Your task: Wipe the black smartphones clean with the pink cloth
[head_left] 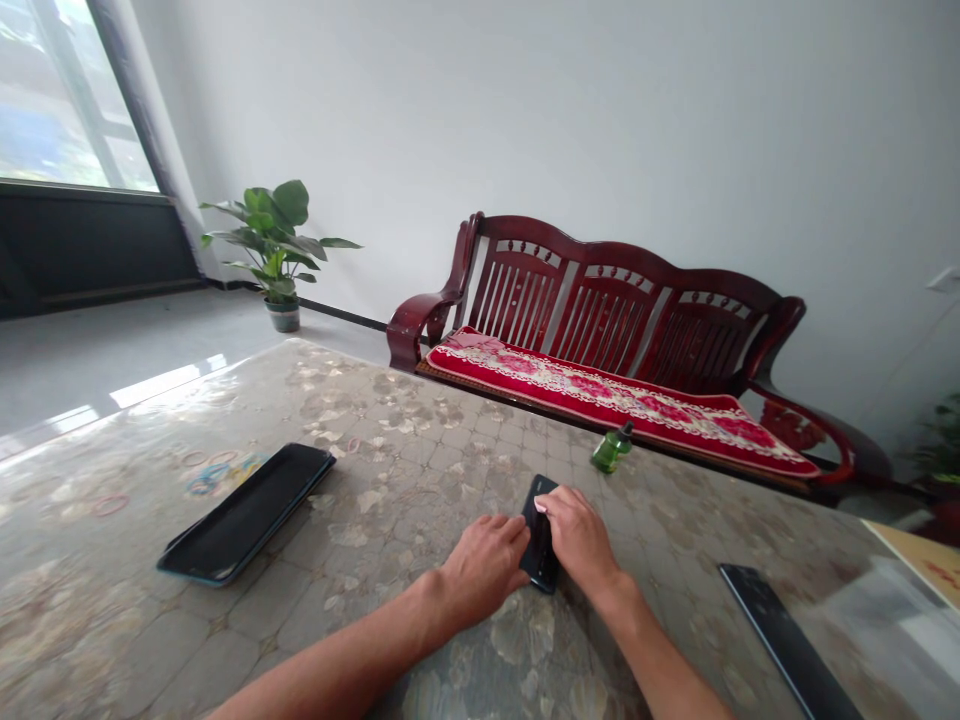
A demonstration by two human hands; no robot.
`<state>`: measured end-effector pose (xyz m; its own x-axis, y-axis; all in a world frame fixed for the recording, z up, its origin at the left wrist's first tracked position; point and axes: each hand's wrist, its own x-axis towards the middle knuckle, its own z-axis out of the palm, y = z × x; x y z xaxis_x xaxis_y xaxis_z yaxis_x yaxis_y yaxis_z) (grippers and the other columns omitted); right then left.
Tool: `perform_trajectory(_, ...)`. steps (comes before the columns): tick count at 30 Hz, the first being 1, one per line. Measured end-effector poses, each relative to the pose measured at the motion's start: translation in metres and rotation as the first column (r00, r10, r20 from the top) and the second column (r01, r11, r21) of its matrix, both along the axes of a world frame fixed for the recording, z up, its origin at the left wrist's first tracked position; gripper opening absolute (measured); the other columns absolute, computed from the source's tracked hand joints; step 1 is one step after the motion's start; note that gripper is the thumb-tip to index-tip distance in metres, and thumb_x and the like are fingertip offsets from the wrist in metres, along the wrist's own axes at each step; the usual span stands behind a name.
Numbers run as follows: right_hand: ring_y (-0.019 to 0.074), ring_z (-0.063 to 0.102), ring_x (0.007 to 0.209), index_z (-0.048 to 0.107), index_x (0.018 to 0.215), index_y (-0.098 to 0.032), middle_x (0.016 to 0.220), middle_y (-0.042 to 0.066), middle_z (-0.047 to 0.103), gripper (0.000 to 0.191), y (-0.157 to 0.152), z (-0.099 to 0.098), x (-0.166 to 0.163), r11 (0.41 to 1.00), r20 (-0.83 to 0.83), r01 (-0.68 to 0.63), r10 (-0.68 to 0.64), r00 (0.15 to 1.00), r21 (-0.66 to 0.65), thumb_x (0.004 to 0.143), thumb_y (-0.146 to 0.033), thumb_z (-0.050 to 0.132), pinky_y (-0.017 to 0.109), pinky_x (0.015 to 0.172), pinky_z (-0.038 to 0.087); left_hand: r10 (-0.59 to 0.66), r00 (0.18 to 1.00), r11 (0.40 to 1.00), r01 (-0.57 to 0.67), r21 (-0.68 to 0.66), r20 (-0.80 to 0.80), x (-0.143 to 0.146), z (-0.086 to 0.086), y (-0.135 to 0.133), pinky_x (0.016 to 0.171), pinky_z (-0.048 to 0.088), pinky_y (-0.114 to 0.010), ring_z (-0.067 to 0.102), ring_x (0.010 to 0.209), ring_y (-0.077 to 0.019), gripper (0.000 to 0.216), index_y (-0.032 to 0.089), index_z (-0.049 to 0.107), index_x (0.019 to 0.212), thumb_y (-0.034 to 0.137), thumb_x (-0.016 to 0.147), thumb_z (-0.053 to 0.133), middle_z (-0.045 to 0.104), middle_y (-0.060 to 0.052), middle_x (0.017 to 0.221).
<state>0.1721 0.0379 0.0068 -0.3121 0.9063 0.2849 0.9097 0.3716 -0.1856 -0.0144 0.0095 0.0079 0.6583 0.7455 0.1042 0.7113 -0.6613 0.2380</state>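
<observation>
A dark smartphone (541, 540) lies flat on the patterned tablecloth in front of me. My left hand (486, 562) grips its left edge, fingers bent against the side and thumb near the lower end. Over the upper right part of the phone is my right hand (576, 530), its fingers curled and pinched together on the surface. A small pale bit shows at those fingertips; whether it is a nail or a held item I cannot make out. Beyond the phone stands a small green bottle (612, 448) with a dark cap.
To the left lies a black shallow tray (244, 515), with several coloured rubber bands (217, 475) behind it. A long dark flat object (784, 640) and a clear plastic sheet (885, 610) lie at right. Past the table are a wooden bench (600, 310) and a potted plant (281, 250).
</observation>
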Motion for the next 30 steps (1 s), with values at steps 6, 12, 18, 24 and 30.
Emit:
perform_trajectory(6, 0.0183, 0.058, 0.091, 0.071, 0.095, -0.025, 0.092, 0.004, 0.066, 0.030, 0.029, 0.004, 0.004, 0.993, 0.028, 0.116, -0.117, 0.993, 0.008, 0.091, -0.011, 0.045, 0.025, 0.080, 0.040, -0.010, 1.000, 1.000, 0.010, 0.008, 0.018, 0.000, -0.007, 0.002, 0.091, 0.047, -0.038, 0.059, 0.104, -0.0271, 0.030, 0.019, 0.056, 0.113, 0.037, 0.090, 0.062, 0.061, -0.010, 0.118)
perform_trajectory(12, 0.0180, 0.058, 0.092, 0.071, 0.095, -0.025, 0.092, 0.004, 0.066, 0.032, 0.018, 0.003, -0.003, 0.998, 0.002, 0.063, -0.063, 0.998, -0.023, 0.090, -0.010, 0.043, 0.024, 0.081, 0.040, -0.010, 1.000, 1.000, 0.009, 0.023, 0.010, -0.001, -0.006, 0.001, 0.089, 0.048, -0.038, 0.060, 0.103, -0.0278, 0.034, 0.017, 0.057, 0.114, 0.038, 0.088, 0.065, 0.062, -0.010, 0.119)
perform_trajectory(18, 0.0186, 0.057, 0.095, 0.070, 0.099, -0.025, 0.096, 0.004, 0.066, 0.033, 0.009, 0.005, -0.003, 1.000, 0.013, -0.016, 0.016, 1.000, -0.011, 0.091, -0.010, 0.042, 0.026, 0.085, 0.040, -0.004, 1.000, 1.000, 0.004, 0.010, 0.013, -0.001, -0.003, 0.000, 0.090, 0.048, -0.038, 0.060, 0.102, -0.0269, 0.031, 0.018, 0.057, 0.113, 0.038, 0.089, 0.064, 0.062, -0.009, 0.117)
perform_trajectory(24, 0.0187, 0.057, 0.093, 0.071, 0.094, -0.024, 0.093, 0.005, 0.067, 0.031, 0.036, 0.008, -0.001, 0.995, 0.036, 0.103, -0.102, 0.994, -0.013, 0.091, -0.011, 0.043, 0.025, 0.082, 0.040, -0.012, 1.000, 0.999, 0.012, 0.038, 0.019, -0.001, -0.009, 0.003, 0.089, 0.048, -0.038, 0.060, 0.102, -0.0275, 0.033, 0.017, 0.056, 0.114, 0.037, 0.089, 0.064, 0.062, -0.010, 0.118)
perform_trajectory(30, 0.0175, 0.056, 0.094, 0.070, 0.096, -0.024, 0.093, 0.004, 0.065, 0.032, 0.012, 0.007, -0.007, 0.999, 0.033, -0.017, 0.019, 0.999, -0.042, 0.091, -0.008, 0.042, 0.024, 0.084, 0.039, -0.006, 1.000, 1.000, 0.006, 0.029, 0.014, -0.001, -0.007, 0.002, 0.088, 0.048, -0.038, 0.060, 0.099, -0.0272, 0.033, 0.016, 0.057, 0.112, 0.037, 0.088, 0.065, 0.063, -0.009, 0.113)
